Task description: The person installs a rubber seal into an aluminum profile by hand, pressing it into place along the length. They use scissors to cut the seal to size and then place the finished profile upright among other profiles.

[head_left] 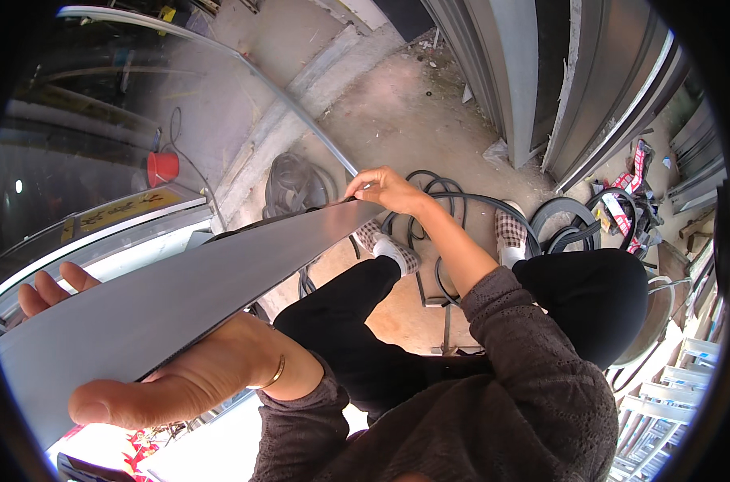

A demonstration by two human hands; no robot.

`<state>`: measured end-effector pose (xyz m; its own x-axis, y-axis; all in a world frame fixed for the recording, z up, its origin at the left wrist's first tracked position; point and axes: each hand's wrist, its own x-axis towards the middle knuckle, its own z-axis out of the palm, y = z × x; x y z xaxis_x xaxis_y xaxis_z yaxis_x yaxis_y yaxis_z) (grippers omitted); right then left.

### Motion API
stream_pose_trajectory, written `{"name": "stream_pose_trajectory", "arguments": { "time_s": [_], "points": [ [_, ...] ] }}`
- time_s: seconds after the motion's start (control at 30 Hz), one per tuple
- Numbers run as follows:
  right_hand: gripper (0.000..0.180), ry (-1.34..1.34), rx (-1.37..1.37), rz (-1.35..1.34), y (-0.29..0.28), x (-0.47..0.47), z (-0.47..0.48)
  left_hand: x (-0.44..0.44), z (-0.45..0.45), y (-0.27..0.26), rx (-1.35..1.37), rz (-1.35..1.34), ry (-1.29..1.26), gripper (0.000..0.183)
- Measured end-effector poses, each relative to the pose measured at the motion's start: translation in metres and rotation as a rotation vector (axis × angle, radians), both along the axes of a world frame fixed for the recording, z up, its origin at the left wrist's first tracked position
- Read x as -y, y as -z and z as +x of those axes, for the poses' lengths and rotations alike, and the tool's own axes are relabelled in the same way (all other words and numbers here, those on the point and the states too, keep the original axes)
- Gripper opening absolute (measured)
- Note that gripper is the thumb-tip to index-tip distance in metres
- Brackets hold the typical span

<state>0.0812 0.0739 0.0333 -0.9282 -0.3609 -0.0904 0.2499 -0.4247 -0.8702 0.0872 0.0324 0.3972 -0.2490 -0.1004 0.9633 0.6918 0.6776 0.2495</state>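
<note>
A long grey flat-faced profile (178, 295), apparently metal, slants from the lower left towards the middle. My left hand (220, 355) supports it from beneath, thumb on the near edge and fingertips showing past the far edge. A thin black strip (262, 226), apparently rubber seal, runs wavily along part of the far edge. At the profile's distant end, my right hand (386, 188) pinches with thumb and forefinger, dark strip visible at the fingertips. Its contact with the profile is partly hidden.
Coiled black strips (566, 223) lie on the floor around my checked slippers (512, 229). Tall metal profiles (521, 78) stand at upper right. A metal-edged glass pane (160, 96) is at left, with a red bucket (162, 168) visible there. Crumpled printed wrapping (627, 199) lies right.
</note>
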Motion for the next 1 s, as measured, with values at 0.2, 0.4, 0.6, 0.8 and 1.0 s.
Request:
{"name": "stream_pose_trajectory", "arguments": {
  "time_s": [0.2,0.4,0.6,0.8,1.0],
  "points": [
    [0.012,-0.086,-0.013,-0.027,0.013,-0.001,-0.009,-0.003,0.001,0.000,0.000,0.023,0.029,0.075],
    [0.022,0.196,0.083,-0.089,-0.005,0.018,0.019,0.007,-0.001,0.003,0.019,-0.053,0.064,0.075],
    [0.049,0.676,0.178,-0.135,-0.032,0.057,0.036,0.020,0.007,-0.003,0.284,0.425,0.669,0.075],
    [0.052,0.894,0.357,-0.301,-0.013,0.079,0.024,0.102,0.005,0.045,0.614,0.483,0.655,0.032],
    [0.032,0.862,0.370,-0.274,0.007,0.069,0.024,0.177,0.013,0.165,1.322,0.343,0.498,0.012]
  ]
}}
